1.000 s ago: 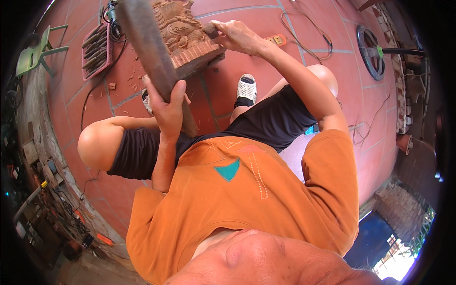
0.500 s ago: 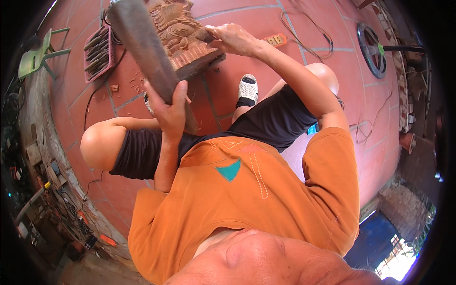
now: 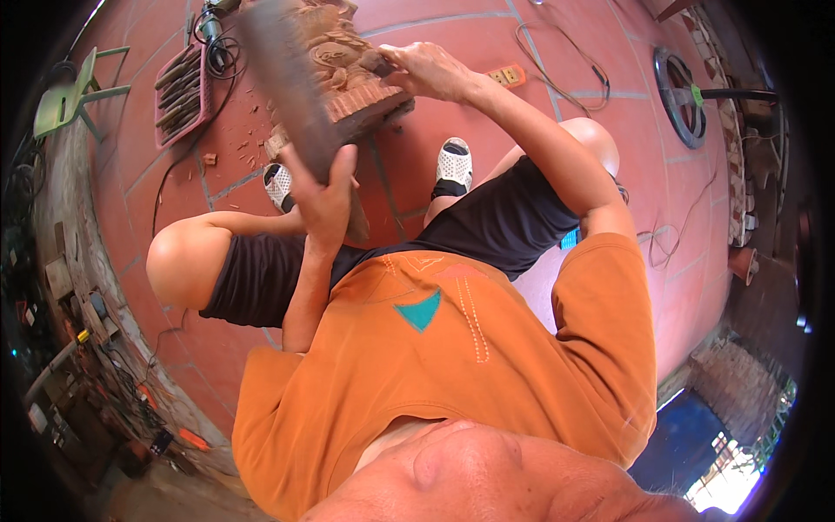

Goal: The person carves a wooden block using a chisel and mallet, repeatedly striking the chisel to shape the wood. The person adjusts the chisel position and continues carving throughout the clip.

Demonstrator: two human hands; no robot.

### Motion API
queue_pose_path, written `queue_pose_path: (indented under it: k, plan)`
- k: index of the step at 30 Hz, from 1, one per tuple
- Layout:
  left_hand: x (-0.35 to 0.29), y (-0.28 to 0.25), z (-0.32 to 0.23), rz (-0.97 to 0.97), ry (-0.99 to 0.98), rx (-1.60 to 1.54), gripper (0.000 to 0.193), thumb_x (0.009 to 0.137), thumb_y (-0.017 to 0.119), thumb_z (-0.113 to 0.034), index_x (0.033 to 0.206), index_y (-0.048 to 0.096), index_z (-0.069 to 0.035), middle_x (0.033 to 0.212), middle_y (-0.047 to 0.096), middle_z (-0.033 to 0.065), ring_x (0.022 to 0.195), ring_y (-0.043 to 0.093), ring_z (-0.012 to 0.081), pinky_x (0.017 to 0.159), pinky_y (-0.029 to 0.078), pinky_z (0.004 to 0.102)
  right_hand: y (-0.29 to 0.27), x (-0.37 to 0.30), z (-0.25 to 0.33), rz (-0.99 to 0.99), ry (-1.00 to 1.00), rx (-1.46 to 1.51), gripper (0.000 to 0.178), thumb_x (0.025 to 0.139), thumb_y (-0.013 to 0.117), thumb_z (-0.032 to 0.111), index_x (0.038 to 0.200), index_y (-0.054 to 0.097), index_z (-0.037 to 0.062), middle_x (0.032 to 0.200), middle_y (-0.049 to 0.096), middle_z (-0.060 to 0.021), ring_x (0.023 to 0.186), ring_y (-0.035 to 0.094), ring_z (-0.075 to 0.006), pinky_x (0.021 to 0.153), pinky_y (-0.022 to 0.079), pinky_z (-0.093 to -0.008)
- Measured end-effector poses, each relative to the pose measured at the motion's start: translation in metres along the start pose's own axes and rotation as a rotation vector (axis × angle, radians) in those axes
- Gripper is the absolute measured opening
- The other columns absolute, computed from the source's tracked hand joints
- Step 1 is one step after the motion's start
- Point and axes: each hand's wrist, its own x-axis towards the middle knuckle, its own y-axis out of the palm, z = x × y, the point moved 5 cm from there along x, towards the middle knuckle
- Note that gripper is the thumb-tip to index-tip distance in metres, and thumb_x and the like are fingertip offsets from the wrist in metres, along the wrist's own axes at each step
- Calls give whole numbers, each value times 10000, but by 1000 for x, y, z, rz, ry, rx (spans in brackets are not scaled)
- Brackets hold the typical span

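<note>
In my left hand is a long dark wooden mallet, its fingers wrapped round the lower part. The mallet slants up and away to the left, its far part smeared by motion. Behind it stands a reddish-brown wood carving with fine relief and a ridged base. The mallet hides the carving's left side. My right hand is at the carving's right edge. Its closed fingers pinch a short dark tool, mostly hidden by the hand.
A pink basket of slim wooden-handled tools lies left, beside a corded power tool. Wood chips litter the red tiles. A green chair is farther left. An orange power strip, a loose cable and a fan are right.
My left hand and the mallet have shifted to the right, uncovering the power tool and my left shoe. My right hand stays at the carving's edge.
</note>
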Motion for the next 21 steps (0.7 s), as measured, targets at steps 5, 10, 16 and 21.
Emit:
queue_pose_path:
  k: [5, 10, 16, 21]
  plan:
    - [6, 2, 15, 256, -212, 213, 423, 949, 735, -236, 1238, 540, 4, 806, 659, 50, 578, 588, 97, 525, 496, 255, -1, -1, 1, -21, -25, -5, 394, 868, 752, 203, 1182, 598, 21, 860, 696, -235, 862, 685, -432, 753, 541, -525]
    - [10, -10, 17, 221, -288, 100, 413, 954, 733, -238, 1233, 550, 4, 804, 643, 31, 595, 578, 82, 512, 477, 234, -14, -5, -28, -100, 73, 149, 334, 891, 760, 208, 1134, 628, 20, 960, 728, -201, 905, 714, -384, 783, 565, -436]
    - [10, -11, 12, 230, -295, 124, 434, 952, 735, -263, 1232, 551, 14, 814, 643, 36, 604, 578, 80, 516, 480, 237, -22, -9, -29, -142, 121, 198, 257, 882, 773, 136, 1071, 652, 12, 958, 733, -145, 896, 724, -247, 790, 573, -383]
    - [9, -10, 25, 253, -239, 191, 523, 940, 749, -321, 1257, 545, 41, 852, 672, 66, 635, 612, 99, 553, 515, 257, -22, -12, -35, -147, 106, 196, 225, 881, 766, 116, 1040, 642, 17, 956, 732, -108, 875, 712, -227, 796, 578, -368]
